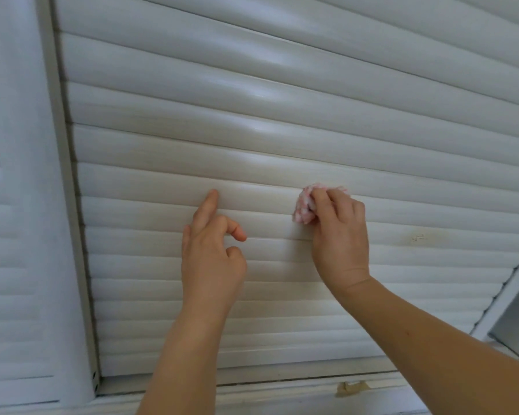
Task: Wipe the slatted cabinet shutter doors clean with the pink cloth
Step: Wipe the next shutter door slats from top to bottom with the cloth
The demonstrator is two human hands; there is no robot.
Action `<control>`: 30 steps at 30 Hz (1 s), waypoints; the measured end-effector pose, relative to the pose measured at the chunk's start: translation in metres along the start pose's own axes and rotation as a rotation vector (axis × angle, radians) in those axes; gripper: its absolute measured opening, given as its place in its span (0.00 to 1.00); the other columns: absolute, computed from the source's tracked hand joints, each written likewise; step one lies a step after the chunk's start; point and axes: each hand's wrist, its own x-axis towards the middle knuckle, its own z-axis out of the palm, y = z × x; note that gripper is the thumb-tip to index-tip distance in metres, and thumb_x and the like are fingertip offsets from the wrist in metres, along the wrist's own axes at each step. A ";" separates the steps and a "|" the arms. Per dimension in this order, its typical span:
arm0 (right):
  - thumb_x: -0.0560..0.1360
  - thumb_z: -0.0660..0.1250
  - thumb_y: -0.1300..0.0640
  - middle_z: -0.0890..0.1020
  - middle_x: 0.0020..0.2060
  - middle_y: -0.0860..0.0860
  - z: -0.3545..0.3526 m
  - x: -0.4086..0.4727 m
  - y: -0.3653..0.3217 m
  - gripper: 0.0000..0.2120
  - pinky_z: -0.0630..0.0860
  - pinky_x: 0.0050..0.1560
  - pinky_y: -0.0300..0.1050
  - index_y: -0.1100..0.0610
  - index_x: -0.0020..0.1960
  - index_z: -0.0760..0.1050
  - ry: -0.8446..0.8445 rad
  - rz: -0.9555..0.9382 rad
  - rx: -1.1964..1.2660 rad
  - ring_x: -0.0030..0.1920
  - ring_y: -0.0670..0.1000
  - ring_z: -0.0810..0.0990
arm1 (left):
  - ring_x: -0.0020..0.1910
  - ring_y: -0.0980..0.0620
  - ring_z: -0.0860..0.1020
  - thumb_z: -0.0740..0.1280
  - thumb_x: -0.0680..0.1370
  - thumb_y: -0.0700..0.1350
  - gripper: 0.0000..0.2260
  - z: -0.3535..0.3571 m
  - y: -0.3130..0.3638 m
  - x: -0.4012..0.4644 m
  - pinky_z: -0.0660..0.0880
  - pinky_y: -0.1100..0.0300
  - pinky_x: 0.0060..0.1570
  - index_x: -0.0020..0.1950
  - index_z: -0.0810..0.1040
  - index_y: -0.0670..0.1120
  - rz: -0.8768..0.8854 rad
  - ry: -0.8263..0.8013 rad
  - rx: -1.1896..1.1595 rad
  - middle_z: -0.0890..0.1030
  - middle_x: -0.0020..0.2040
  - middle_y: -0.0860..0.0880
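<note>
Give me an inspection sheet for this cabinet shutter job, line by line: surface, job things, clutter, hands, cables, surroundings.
Surface: the white slatted shutter fills the view; a small dark mark shows on a slat right of the hands.
Job's things: the pink cloth is bunched up and pressed against a slat.
Clutter: a tan scrap sits on the ledge below the shutter; what it is I cannot tell.
Grippers: the right hand has its grip shut on the cloth; the left hand is open, one fingertip touching a slat.
Cables: nothing seen.
Surroundings: a second slatted panel stands left, beyond a grey frame post.
</note>
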 end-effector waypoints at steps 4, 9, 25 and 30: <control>0.69 0.52 0.61 0.80 0.51 0.58 0.011 0.009 -0.044 0.23 0.74 0.40 0.49 0.61 0.58 0.78 0.019 -0.161 0.007 0.48 0.57 0.67 | 0.70 0.55 0.65 0.57 0.65 0.27 0.15 -0.006 -0.005 0.002 0.59 0.65 0.66 0.36 0.71 0.48 -0.004 0.019 -0.077 0.66 0.71 0.51; 0.68 0.55 0.56 0.81 0.49 0.56 0.023 0.025 -0.095 0.21 0.74 0.38 0.49 0.58 0.56 0.79 0.015 -0.352 -0.019 0.48 0.56 0.66 | 0.66 0.55 0.66 0.57 0.65 0.30 0.12 -0.015 -0.010 0.001 0.56 0.80 0.57 0.38 0.72 0.45 -0.065 0.198 -0.113 0.68 0.69 0.46; 0.68 0.51 0.61 0.79 0.52 0.56 -0.005 0.013 -0.014 0.26 0.74 0.35 0.48 0.58 0.60 0.77 -0.118 -0.320 -0.125 0.46 0.58 0.73 | 0.68 0.47 0.66 0.54 0.62 0.35 0.13 0.018 0.007 -0.010 0.58 0.63 0.63 0.40 0.70 0.48 0.009 0.116 -0.028 0.69 0.69 0.44; 0.68 0.51 0.59 0.78 0.55 0.55 -0.021 -0.008 0.058 0.25 0.71 0.33 0.44 0.56 0.62 0.74 -0.111 -0.087 -0.134 0.47 0.54 0.65 | 0.70 0.50 0.63 0.58 0.64 0.27 0.18 0.063 0.036 -0.022 0.56 0.65 0.64 0.38 0.69 0.51 0.086 -0.012 0.006 0.68 0.69 0.48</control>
